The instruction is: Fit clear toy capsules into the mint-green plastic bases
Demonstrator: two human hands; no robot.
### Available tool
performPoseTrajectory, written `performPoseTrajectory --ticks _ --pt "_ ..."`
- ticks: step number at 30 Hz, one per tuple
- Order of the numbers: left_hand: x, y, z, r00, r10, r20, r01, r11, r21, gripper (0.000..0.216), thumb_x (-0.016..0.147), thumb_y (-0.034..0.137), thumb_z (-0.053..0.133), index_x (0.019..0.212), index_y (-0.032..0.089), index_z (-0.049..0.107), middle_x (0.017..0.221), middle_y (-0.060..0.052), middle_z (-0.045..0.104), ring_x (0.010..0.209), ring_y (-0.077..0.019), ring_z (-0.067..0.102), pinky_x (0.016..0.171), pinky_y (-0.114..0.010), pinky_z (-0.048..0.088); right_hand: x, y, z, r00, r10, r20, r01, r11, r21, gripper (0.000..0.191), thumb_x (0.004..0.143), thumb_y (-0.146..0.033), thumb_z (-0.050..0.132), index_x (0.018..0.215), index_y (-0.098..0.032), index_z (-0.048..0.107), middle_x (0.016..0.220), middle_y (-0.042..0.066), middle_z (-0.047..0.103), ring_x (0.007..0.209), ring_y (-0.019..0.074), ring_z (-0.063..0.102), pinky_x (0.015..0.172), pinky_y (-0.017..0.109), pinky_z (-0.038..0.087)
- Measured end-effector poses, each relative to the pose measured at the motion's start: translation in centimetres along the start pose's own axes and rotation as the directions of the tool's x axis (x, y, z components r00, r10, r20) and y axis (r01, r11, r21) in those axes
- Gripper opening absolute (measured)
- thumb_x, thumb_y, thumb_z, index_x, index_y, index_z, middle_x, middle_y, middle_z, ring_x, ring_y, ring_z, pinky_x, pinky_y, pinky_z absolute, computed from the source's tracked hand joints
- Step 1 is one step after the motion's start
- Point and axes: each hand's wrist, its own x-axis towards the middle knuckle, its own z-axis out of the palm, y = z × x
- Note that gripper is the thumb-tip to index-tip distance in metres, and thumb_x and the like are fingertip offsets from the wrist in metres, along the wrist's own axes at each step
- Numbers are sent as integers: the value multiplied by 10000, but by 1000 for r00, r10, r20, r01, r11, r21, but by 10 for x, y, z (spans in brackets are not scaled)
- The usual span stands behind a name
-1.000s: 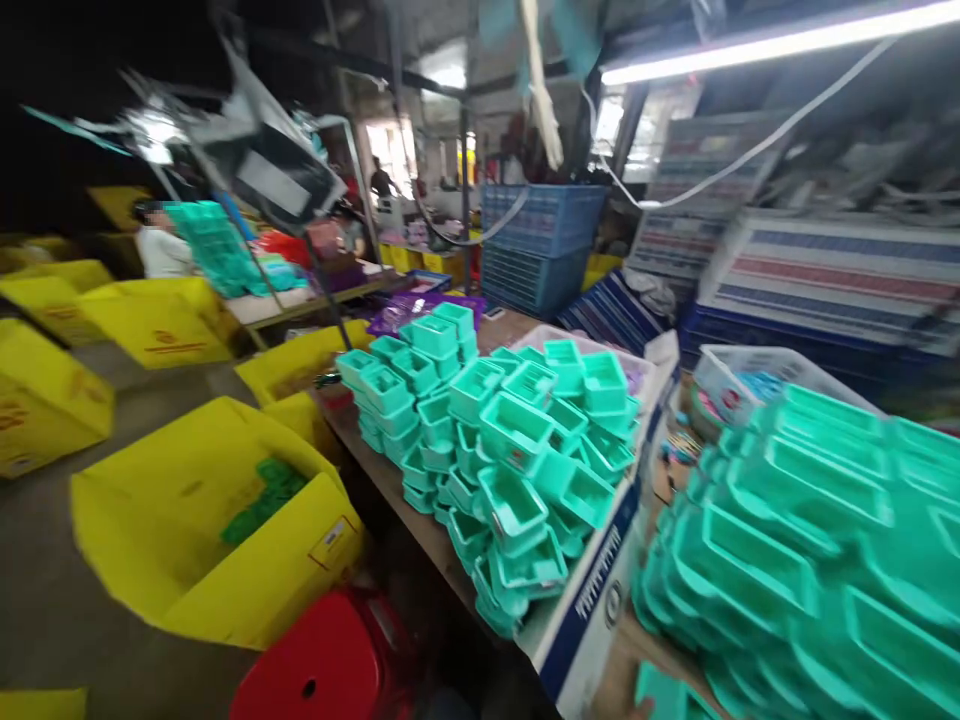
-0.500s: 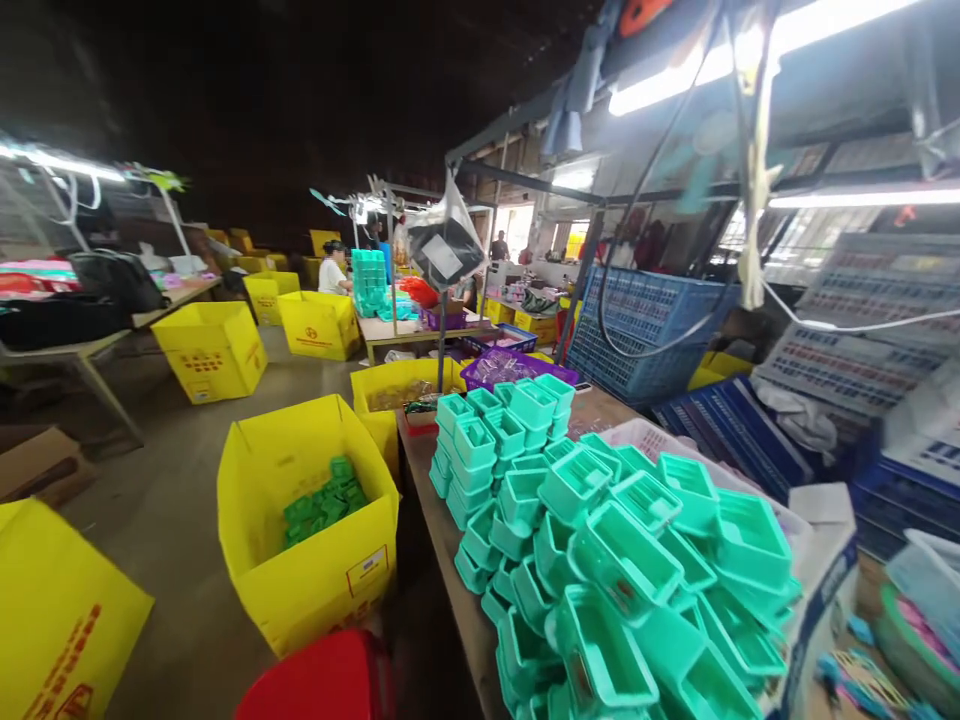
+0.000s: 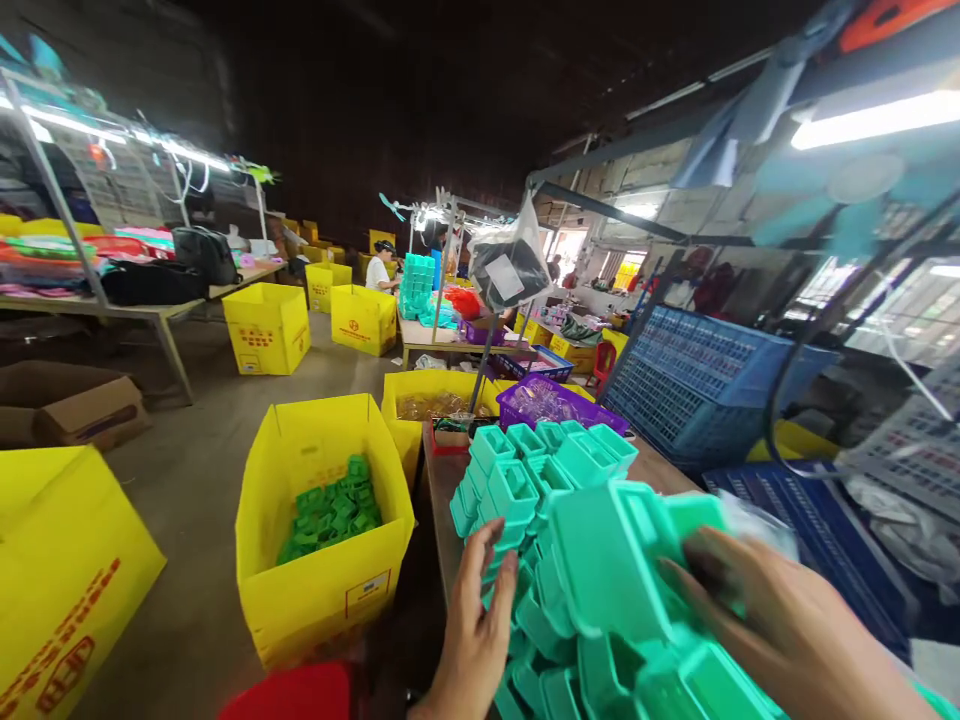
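Teal plastic boxes (image 3: 510,490) stand in nested stacks on the table, with more heaped loosely in front. My right hand (image 3: 780,610) is closed around the rim of a teal plastic box (image 3: 600,560), which is tilted and raised over the heap. Its fingertips are partly hidden inside the box. To the left of that box, my left hand (image 3: 474,630) is held up with thumb and fingers apart. It is beside the stacks and holds nothing; whether it touches them I cannot tell.
Left of the table stands a yellow bin (image 3: 322,590) with green plastic pieces in it. A red stool (image 3: 292,693) is below it. Behind the stacks is a purple basket (image 3: 611,415); blue crates (image 3: 675,390) stand at the right. A person in white (image 3: 377,272) is farther back.
Both my hands have come into view over the boxes. My right hand has taken hold of a teal box and raised it. The view has swung to the left.
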Motion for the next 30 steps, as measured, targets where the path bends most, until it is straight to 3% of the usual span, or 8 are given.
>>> performPoseTrajectory --ticks 2,5,8,12,17,23,30 --pt "36 -4 -5 999 -3 -52 6 999 40 584 1018 674 477 1435 272 549 1552 -106 564 1462 -305 524 1270 -484 408 67 -20 30 943 27 332 58 968 -243 286 870 -464 666 676 -271 584 598 22 601 561 201 570 559 334 356" --pt "88 -17 -5 997 10 -76 -1 992 123 555 1054 615 420 1465 251 500 1584 -125 529 1506 -288 477 1276 -471 394 137 -41 80 902 69 426 85 939 -332 134 882 -266 662 755 -227 649 703 38 668 716 222 652 653 333 393" --pt "129 -35 9 997 -14 -72 25 988 154 558 1064 566 412 1491 211 460 1618 -164 487 1558 -297 409 1289 -477 372 169 -42 121 866 121 484 81 923 -377 110 946 -268 678 884 -178 694 848 35 716 858 217 687 802 372 504" --pt "163 -54 34 999 -44 -13 46 984 174 554 1070 495 412 1539 199 399 1675 -163 417 1595 -285 343 1324 -486 306 184 -31 151 809 185 558 73 910 -408 192 1007 -350 673 1023 -162 709 1021 42 737 984 209 702 942 442 562" --pt "175 -66 53 997 -77 23 72 983 168 578 1061 488 409 1561 201 382 1718 -147 345 1619 -277 284 1343 -487 258 193 -25 164 766 219 605 60 912 -405 265 1018 -403 658 1121 -163 706 1132 69 735 1093 238 693 1020 495 539" --pt "166 -77 54 990 -137 21 133 981 144 689 1013 540 416 1568 132 380 1710 -198 331 1625 -316 263 1346 -506 238 189 -17 161 715 280 640 -7 919 -395 347 1035 -491 616 1118 -170 720 1135 77 749 1107 242 702 1028 501 542" --pt "159 -82 51 988 -153 33 149 983 107 732 1013 610 424 1591 170 341 1723 -160 331 1628 -287 270 1342 -488 253 180 -13 154 697 308 647 -48 921 -386 297 1053 -429 596 1132 -169 716 1134 73 745 1138 251 690 1065 533 513"
